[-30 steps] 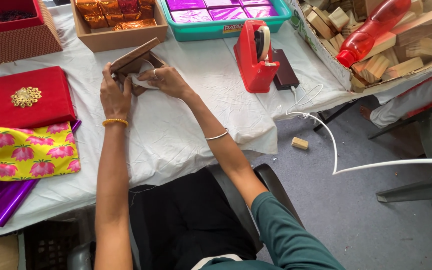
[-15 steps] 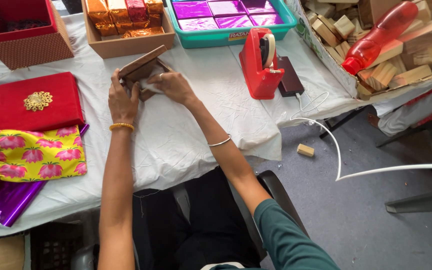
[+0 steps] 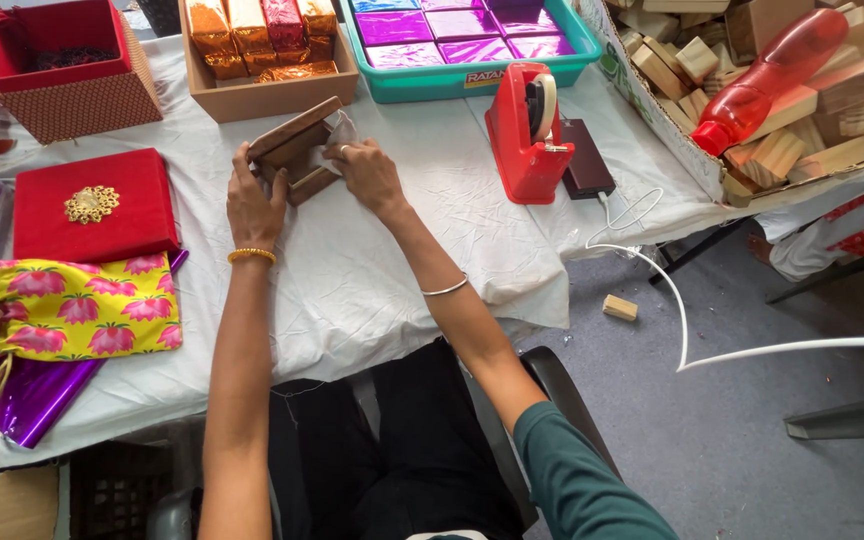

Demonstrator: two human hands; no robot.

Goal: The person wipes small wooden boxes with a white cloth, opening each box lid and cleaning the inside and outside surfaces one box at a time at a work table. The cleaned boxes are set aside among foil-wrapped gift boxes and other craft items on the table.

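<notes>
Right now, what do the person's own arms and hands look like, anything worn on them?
Both hands are bare, no gloves. The left hand has a gold bangle at the wrist, and that arm shows no sleeve. The right hand has a ring on one finger and a thin silver bangle further up the forearm. A dark teal sleeve covers the right upper arm.

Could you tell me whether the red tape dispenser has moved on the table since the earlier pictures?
No. The red tape dispenser sits just below the teal tray as before; only the camera shifted.
</notes>
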